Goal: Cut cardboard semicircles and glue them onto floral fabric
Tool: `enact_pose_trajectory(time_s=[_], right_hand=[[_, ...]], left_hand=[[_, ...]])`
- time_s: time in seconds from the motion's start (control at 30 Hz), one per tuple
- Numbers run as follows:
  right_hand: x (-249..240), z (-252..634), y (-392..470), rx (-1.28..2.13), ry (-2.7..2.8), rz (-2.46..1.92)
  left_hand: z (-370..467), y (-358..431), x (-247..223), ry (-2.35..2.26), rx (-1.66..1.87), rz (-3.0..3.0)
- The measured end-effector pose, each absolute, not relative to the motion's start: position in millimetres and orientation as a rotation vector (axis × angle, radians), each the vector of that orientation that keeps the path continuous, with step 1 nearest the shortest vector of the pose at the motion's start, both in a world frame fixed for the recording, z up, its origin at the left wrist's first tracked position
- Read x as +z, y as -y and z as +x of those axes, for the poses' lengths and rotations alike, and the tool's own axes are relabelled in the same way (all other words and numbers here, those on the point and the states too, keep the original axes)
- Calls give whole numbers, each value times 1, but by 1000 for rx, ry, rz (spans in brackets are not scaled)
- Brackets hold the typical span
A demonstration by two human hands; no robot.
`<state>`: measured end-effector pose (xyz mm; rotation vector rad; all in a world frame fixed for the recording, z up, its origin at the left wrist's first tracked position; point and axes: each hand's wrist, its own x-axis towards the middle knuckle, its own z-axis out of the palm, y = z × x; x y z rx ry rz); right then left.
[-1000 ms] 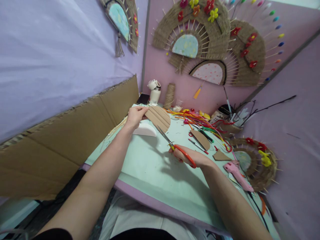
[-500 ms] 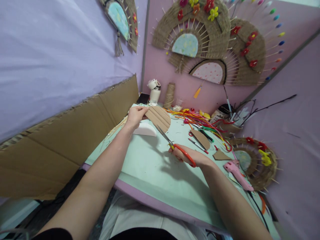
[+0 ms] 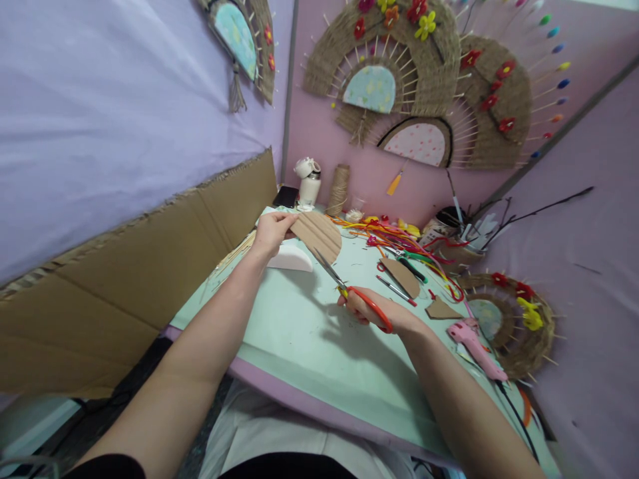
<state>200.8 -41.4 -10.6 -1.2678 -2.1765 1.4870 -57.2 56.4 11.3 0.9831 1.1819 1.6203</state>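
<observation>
While the last half second is passing, little is changing: the left grip (image 3: 271,233), the right grip (image 3: 363,306) and the things they are holding are keeping almost the same places, and any shift at the blades is too slight to judge.

The left grip is pinching narrowly, fingers and thumb closing on the upper-left end of a brown cardboard piece (image 3: 319,234). This piece is showing a ridged surface, one rounded side and a straighter lower-left edge; it is sitting above the far part of the pale green tabletop (image 3: 299,326). The right grip is closing around the smooth red-orange handles of the scissors (image 3: 343,290), whose metal blades are narrowing to thin tips. Beneath the left grip a smooth white half-round piece (image 3: 290,259) is lying, and to the right a flat cardboard cut-out (image 3: 401,277) is resting beside a slim pen (image 3: 396,291). A coarse twine spool (image 3: 339,189) is standing behind.

The scissors are pointing up and left, their tips reaching the cardboard piece's lower edge, their long axis slanting down toward the right wrist. The cardboard piece's ridges are slanting likewise, from upper left to lower right.
</observation>
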Motion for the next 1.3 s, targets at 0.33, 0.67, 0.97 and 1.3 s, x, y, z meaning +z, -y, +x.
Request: enact_pose_trajectory(time_s=[0.33,0.67,0.97,1.3], right_hand=[[-9,197,44,1575,2007,-1332],[5,193,51,1489,2046,-1435],[12,188,54,1447,2046,-1555],[0,192,51,1477,1951,-1578]], left_hand=[[-57,-55,11,-1181,1623,983],[-56,-55,11,-1165,1607,975],[-54,-55,10,-1189,1594,980],[-56,-57,7,-1178,1588,994]])
